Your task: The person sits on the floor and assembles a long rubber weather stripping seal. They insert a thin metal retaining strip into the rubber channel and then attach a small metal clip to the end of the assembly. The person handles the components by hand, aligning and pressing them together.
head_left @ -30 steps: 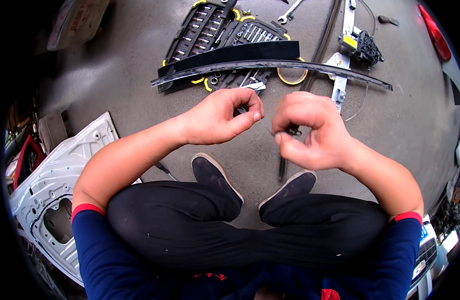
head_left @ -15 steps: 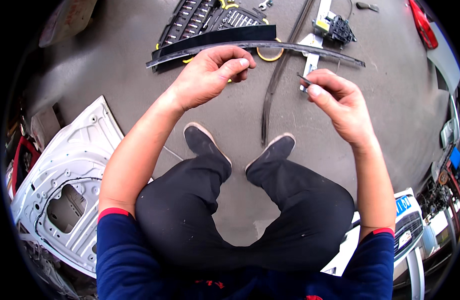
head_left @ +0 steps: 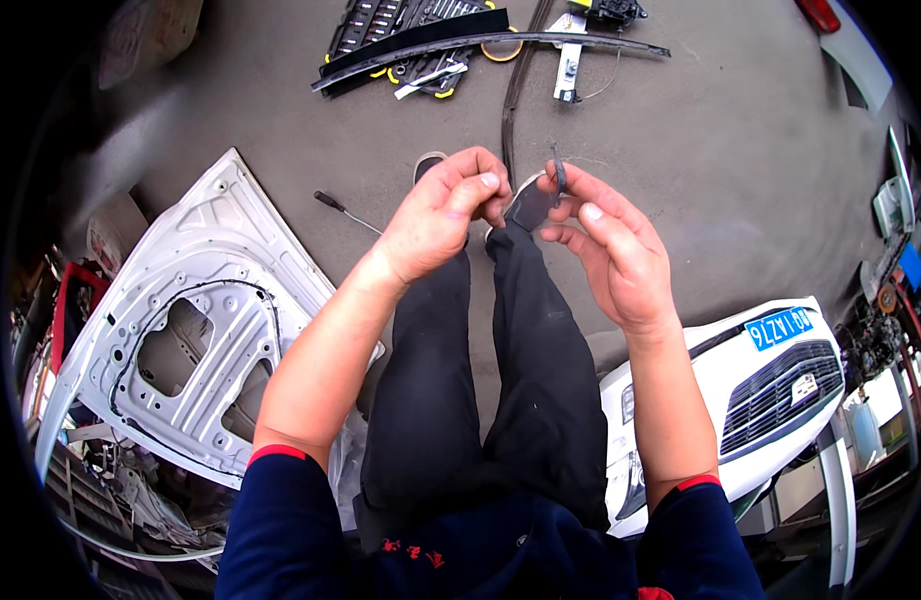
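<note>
My left hand [head_left: 445, 215] is closed with its fingers curled and the thumb pressed against them; anything inside is hidden. Close by on the right, my right hand [head_left: 620, 245] holds a small dark, narrow strip [head_left: 559, 172] at its index fingertip. Its thumb and other fingers are loosely bent. A gap separates the two hands, which are raised over my shoes. Beyond them on the floor lies a long dark trim strip [head_left: 580, 39] with a window regulator [head_left: 570, 65] of metal rail and black motor beside it.
A white door panel [head_left: 205, 300] with cut-outs lies on the left, near a dark-handled screwdriver [head_left: 330, 201]. An open socket set [head_left: 420, 75] and a yellow tape ring [head_left: 502, 47] are farther off. A white car front [head_left: 725, 400] with a grille stands at the right.
My bent legs have straightened, and the floor items sit farther up in view. My hands have come closer together, and the dark strip in the right one now points upward.
</note>
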A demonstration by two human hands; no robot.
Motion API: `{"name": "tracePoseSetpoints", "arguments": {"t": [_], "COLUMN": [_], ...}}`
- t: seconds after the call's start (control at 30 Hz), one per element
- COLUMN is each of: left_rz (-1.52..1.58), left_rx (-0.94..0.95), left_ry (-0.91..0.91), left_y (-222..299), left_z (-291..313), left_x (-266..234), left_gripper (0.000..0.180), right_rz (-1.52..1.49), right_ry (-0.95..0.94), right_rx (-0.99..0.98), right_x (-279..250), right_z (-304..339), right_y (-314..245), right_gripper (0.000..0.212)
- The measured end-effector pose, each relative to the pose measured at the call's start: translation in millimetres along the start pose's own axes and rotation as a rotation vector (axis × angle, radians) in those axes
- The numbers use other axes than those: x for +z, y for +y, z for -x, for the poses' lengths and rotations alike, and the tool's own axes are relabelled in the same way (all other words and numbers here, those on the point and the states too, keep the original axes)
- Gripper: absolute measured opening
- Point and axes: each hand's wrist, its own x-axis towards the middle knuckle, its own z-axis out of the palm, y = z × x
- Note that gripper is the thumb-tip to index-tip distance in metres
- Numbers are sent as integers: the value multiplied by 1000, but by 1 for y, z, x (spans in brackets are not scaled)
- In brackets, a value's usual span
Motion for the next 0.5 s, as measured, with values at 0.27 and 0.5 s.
{"name": "tracePoseSetpoints", "arguments": {"t": [0.27, 0.5], "left_rz": [279, 231], "left_rx": [73, -79], "left_ry": [-106, 23], "left_y": [21, 31], "left_z": [18, -4], "left_x": [62, 120], "left_gripper": [19, 13], "right_rz": [-177, -235], "right_ry": [-65, -50], "right_rx": [-91, -112], "right_x": [5, -40], "right_z": [60, 76], "right_y": [-27, -37], "right_gripper": [54, 46]}}
